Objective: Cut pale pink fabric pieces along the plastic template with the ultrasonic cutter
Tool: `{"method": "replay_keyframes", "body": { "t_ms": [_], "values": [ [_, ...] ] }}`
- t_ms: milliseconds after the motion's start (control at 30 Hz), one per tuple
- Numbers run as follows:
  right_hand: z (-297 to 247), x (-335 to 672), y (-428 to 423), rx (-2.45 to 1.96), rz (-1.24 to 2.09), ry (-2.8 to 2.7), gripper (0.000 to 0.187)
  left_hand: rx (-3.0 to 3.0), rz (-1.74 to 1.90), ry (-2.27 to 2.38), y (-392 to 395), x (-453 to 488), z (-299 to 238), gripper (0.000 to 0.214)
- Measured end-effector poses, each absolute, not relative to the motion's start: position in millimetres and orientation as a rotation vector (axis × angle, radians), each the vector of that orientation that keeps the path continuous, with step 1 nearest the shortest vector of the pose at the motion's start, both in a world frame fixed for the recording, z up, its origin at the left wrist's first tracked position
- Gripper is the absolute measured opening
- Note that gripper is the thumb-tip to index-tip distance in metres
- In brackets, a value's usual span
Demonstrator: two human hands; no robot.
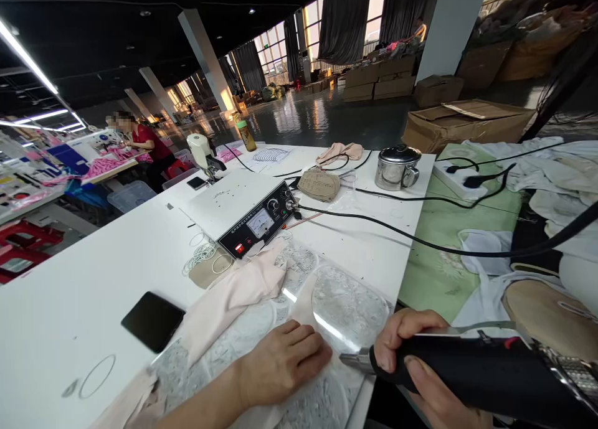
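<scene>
Black handheld tool (490, 368) — metal tip (357, 359) pointing left, near pale tapering fabric piece (305, 306) — laid on clear mat (346, 295)

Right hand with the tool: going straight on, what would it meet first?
Probably the left hand, just ahead of the metal tool tip; depth is unclear, so pale fabric might come first.

1. White ceiling tubes (30, 58) glow at ten o'clock; windows (273, 52) glare at twelve; the ceiling (116, 12) between is nearly black.
2. Glare streaks the clear sheet (346, 292) at six o'clock; the floor (303, 117) shines at twelve.
3. Bundles (546, 33) at two sit in shadow.
4. Wide-angle distortion tilts pillars (205, 61) at eleven.
5. The left hand (287, 363) looks sharp.
</scene>
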State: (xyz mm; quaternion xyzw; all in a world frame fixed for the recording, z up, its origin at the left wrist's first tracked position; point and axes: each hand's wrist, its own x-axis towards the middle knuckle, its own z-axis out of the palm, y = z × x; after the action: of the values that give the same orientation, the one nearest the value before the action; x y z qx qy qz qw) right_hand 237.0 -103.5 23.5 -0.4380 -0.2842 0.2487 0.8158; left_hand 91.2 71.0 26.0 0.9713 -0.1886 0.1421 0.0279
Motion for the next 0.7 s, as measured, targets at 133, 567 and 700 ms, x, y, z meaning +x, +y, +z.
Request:
{"method": "replay_keyframes", "body": {
  "t_ms": [133,567,700],
  "values": [
    [26.4,233.1,-102.3,-0.951,0.523,-0.551,0.018,3.015,0.422,-0.594,71.2,90.9,29.3,0.025],
    [28.7,233.1,-101.2,-0.950,0.493,-0.559,0.016,3.087,0.500,-0.658,66.7,85.9,26.3,0.023],
    [29.3,233.5,-101.5,-0.966,0.487,-0.565,0.015,3.067,0.495,-0.648,66.0,86.6,26.6,0.025]
  ]
}}
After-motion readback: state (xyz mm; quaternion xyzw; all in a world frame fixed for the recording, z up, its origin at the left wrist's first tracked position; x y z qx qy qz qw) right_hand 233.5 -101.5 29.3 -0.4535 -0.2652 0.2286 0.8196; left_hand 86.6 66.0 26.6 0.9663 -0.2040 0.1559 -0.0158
